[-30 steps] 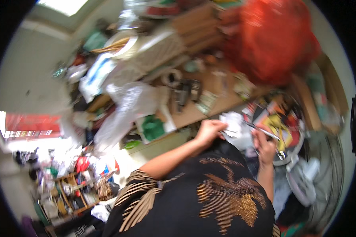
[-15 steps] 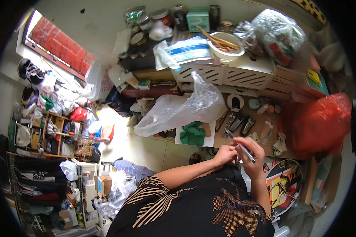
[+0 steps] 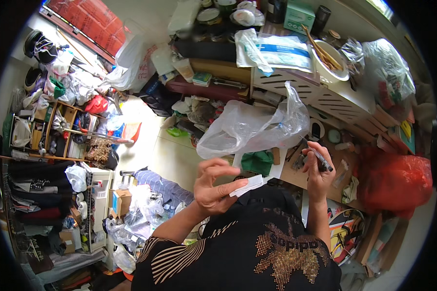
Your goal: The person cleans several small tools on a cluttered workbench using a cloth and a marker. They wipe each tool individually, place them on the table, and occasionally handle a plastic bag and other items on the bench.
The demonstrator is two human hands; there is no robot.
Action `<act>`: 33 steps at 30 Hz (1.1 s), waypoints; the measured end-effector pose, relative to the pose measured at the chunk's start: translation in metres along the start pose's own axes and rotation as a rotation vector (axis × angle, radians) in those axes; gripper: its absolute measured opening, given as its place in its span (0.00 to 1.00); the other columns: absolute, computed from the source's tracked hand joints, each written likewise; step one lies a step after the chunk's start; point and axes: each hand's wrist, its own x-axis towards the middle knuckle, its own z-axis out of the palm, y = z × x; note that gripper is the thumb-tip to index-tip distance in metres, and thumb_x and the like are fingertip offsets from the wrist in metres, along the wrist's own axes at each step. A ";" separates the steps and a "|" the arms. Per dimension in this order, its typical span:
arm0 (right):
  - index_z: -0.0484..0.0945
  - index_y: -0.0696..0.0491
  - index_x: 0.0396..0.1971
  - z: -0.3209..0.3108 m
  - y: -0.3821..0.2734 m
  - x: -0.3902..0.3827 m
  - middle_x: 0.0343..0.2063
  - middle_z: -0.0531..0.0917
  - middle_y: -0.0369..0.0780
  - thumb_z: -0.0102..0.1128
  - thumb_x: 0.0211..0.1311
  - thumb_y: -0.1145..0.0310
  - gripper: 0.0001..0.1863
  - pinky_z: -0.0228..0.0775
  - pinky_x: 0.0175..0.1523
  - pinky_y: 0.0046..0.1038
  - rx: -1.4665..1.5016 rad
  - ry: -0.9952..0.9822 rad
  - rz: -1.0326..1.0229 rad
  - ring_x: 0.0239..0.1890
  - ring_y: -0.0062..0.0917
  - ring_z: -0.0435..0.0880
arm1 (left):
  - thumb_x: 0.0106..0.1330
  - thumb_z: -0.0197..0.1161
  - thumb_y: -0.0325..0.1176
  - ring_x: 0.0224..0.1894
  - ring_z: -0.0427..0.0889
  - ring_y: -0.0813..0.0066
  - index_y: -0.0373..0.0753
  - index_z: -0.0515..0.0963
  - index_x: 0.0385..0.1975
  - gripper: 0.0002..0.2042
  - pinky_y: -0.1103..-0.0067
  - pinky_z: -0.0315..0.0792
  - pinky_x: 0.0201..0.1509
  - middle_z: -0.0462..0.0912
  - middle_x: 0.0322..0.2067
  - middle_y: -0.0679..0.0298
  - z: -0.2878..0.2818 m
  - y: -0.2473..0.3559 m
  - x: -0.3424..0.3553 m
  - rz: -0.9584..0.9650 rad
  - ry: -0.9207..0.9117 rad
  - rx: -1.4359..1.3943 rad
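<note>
Near the middle, my left hand (image 3: 213, 189) pinches a small white wad of paper (image 3: 247, 186) between thumb and fingers, its other fingers raised. My right hand (image 3: 318, 174), some way to the right, is closed round a slim dark pen-like tool (image 3: 322, 162) that slants across the fingers; its exact kind is unclear. Beyond the hands, a clear plastic bag (image 3: 250, 128) lies at the table's edge. Close to it is a green cloth (image 3: 256, 162) on a white sheet (image 3: 278, 169). A round white-framed mirror-like thing (image 3: 317, 130) lies past my right hand.
A red plastic bag (image 3: 393, 182) bulges at the right. White slatted boxes (image 3: 286, 89) stand at the back, carrying a white bowl (image 3: 331, 73) with brown sticks and a blue-white packet (image 3: 284, 52). Crowded shelves (image 3: 65, 138) and hanging clothes (image 3: 41, 189) fill the left.
My hands have moved apart. The left has shifted left, and the white paper now shows in it. The right still grips the dark tool. The view has turned, so the bench appears farther right.
</note>
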 end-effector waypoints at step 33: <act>0.80 0.54 0.39 0.029 0.015 -0.006 0.27 0.80 0.39 0.58 0.47 0.83 0.16 0.71 0.37 0.29 -0.735 0.220 -0.475 0.32 0.31 0.77 | 0.57 0.60 0.28 0.49 0.73 0.69 0.30 0.80 0.35 0.09 0.74 0.66 0.53 0.73 0.47 0.56 -0.038 -0.134 0.069 -0.245 -0.058 -0.455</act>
